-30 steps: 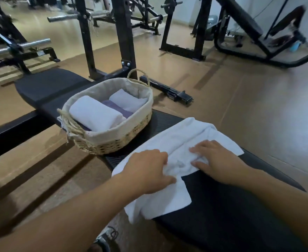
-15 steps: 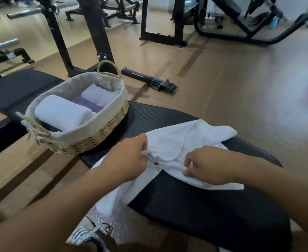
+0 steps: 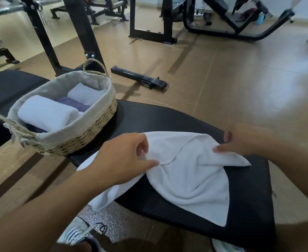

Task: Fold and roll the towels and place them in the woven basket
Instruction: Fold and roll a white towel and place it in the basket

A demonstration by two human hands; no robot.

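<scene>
A white towel lies rumpled and partly folded across the black padded bench, with one end hanging over the bench's near-left edge. My left hand pinches the towel's left edge. My right hand grips its far right edge. To the left stands the woven basket with a cloth lining; it holds a rolled white towel, a second white towel and a purple towel between them.
A black metal bar lies on the tan floor beyond the bench. Black rack uprights rise behind the basket, with other gym machines farther back. My shoe shows below the bench's near edge.
Both hands went from pressing flat on the towel to grasping it and have drawn apart. The towel has been pulled nearer and to the right, and is bunched into folds.
</scene>
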